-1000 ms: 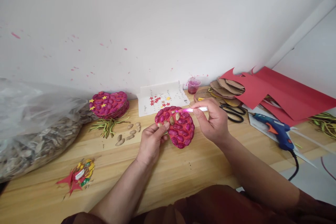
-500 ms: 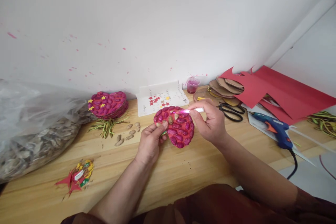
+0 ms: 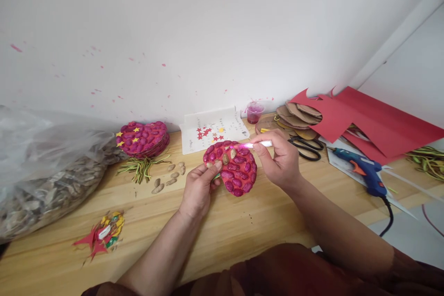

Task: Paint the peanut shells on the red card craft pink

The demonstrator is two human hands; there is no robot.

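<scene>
A red heart-like plaque covered with peanuts (image 3: 239,173) is held up over the table, its left edge pinched by my left hand (image 3: 197,185). Most of its peanuts are painted magenta; a few near the upper left are bare tan. My right hand (image 3: 279,157) grips a white paintbrush (image 3: 262,144) between thumb and fingers. The brush's magenta tip is at the plaque's upper part, by the unpainted peanuts. Behind the plaque lies a white paper (image 3: 189,141) with small red and gold stars. A clear cup of magenta paint (image 3: 255,113) stands at the wall.
At left are a stack of magenta peanut plaques (image 3: 147,138), loose peanuts (image 3: 171,180), a bag of peanuts (image 3: 62,189) and paper scraps (image 3: 95,239). At right lie black scissors (image 3: 307,149), a blue glue gun (image 3: 373,175), cardboard pieces (image 3: 296,115) and red paper (image 3: 385,122).
My right hand and the brush have shifted slightly to the right. The left hand and the plaque stay almost in place.
</scene>
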